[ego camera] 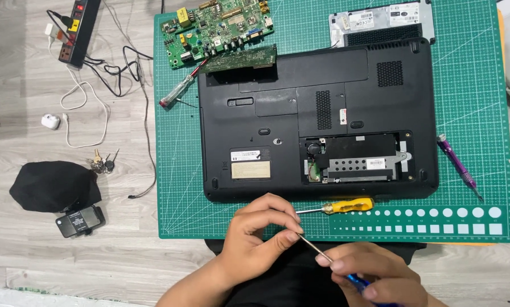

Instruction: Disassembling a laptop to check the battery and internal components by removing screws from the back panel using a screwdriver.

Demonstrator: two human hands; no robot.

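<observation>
A black laptop [317, 108] lies bottom-up on a green cutting mat [471, 102], with one bay open showing a metal drive caddy [354, 166]. My right hand [374, 276] grips a blue-handled screwdriver [357, 279] near the mat's front edge. Its thin shaft points up-left to my left hand [260, 230], whose thumb and fingers pinch the tip. A yellow-handled screwdriver [346, 206] lies on the mat just beyond my hands, in front of the laptop.
A green circuit board [215, 25] and a red-tipped clear screwdriver [178, 91] lie at the mat's back left. A grey cover panel [380, 20] is at the back, a purple driver [459, 167] at the right. Power strip [79, 31], cables, keys [102, 164], black cloth [53, 185] are on the floor.
</observation>
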